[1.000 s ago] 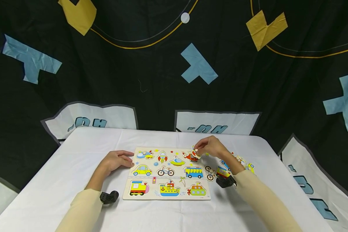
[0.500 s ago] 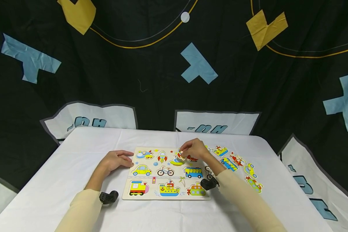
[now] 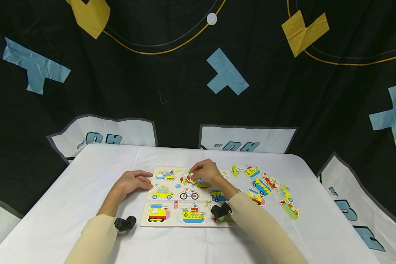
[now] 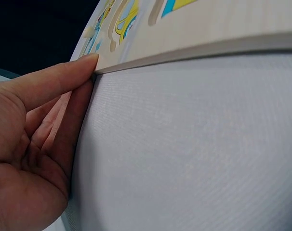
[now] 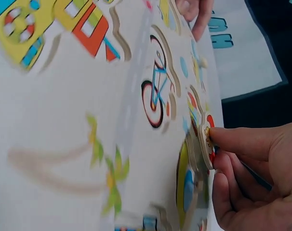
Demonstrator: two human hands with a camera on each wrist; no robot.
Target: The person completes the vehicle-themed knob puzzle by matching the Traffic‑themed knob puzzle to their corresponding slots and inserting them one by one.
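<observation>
My left hand (image 3: pixel 134 182) holds the left edge of the wooden puzzle board (image 3: pixel 175 223). In the left wrist view, a digit tip (image 4: pixel 90 61) lies on the board's corner, with another finger below it. My right hand (image 3: pixel 206 171) pinches a red, white and yellow rocket puzzle piece (image 5: pixel 208 139) over the printed rocket recess (image 3: pixel 184 176) in the top row. That piece looks tilted and partly hidden by the fingers; whether it touches the board is unclear. An airplane piece (image 3: pixel 166 175) with a knob sits in the top left recess.
Loose knobbed pieces lie right of the board: a flying saucer (image 3: pixel 235 170), a ship (image 3: pixel 251 171), a bus (image 3: pixel 261 187), a helicopter (image 3: pixel 270 180), a car (image 3: pixel 285 193), a train (image 3: pixel 255 197) and a submarine (image 3: pixel 289 210). A white cloth (image 3: pixel 171 245) covers the table.
My right hand has carried the rocket piece leftward from the helicopter recess, past the saucer recess, to the rocket recess. The left hand has stayed at the board's edge.
</observation>
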